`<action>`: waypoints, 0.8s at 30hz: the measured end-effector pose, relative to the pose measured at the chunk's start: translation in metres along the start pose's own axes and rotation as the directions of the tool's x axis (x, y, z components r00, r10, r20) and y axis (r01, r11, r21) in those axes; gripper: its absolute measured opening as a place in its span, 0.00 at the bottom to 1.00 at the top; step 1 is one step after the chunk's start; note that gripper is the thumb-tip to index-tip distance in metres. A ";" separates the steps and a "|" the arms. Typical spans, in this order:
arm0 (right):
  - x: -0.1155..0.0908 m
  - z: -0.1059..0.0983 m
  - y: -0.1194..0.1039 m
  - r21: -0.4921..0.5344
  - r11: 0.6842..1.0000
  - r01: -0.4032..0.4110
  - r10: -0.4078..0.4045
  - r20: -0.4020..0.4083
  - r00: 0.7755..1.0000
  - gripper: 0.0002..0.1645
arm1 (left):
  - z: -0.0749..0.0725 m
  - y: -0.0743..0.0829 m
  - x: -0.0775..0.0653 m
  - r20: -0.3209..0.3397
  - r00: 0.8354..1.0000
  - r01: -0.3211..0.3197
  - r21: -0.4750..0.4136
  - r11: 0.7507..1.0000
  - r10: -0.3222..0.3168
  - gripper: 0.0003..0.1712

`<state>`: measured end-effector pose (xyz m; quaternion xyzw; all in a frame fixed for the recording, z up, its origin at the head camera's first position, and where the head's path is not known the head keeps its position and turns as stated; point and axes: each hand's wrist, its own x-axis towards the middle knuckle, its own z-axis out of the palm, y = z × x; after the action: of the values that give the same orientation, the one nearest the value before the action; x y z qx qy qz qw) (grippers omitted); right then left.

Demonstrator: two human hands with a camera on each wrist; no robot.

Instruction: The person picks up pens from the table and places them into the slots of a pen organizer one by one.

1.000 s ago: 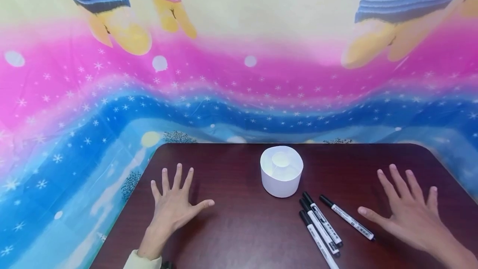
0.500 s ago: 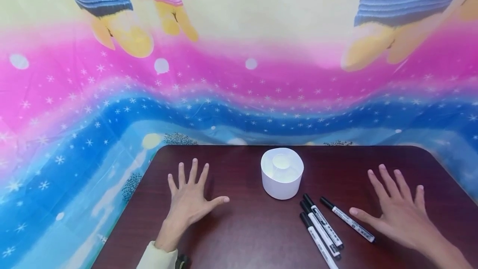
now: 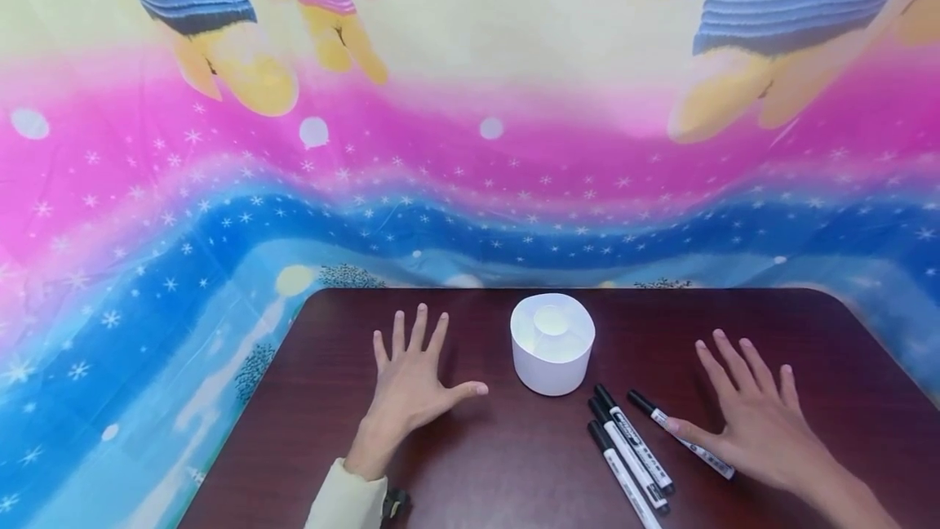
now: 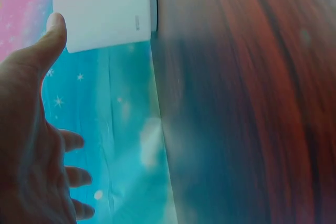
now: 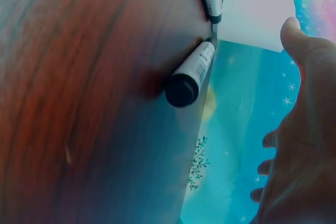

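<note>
Spacing has narrowed: left hand (image 3: 411, 390) nears white container (image 3: 552, 368) from left, right hand (image 3: 760, 427) nears markers (image 3: 640, 447) from right; both splayed wide, holding nothing; no grasp begun.

There are 4 markers (image 3: 635, 440), 1 white container (image 3: 552, 366), 2 hands (image 3: 411, 390) (image 3: 767, 435) and 1 table (image 3: 507, 464).

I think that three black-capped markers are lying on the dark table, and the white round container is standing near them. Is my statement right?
Only the number is wrong: the head view shows four black-capped markers, not three. They are lying on the dark table, and the white round container is standing near them.
</note>
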<state>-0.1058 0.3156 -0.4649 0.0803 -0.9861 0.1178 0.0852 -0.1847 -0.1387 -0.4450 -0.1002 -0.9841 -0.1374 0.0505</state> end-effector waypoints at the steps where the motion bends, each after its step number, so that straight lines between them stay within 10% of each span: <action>1: 0.000 0.000 -0.001 0.001 1.000 0.002 -0.002 0.003 1.000 0.75 | 0.001 0.002 0.001 -0.004 1.000 -0.006 -0.004 1.000 0.006 0.73; 24: 0.003 0.008 -0.017 0.133 0.990 0.049 -0.055 0.042 0.998 0.77 | 0.021 0.040 0.025 0.007 0.990 -0.136 -0.104 0.985 0.138 0.75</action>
<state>-0.1066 0.2972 -0.4681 0.1141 -0.9754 0.1787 0.0602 -0.2022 -0.0909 -0.4511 -0.1711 -0.9668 -0.1836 0.0475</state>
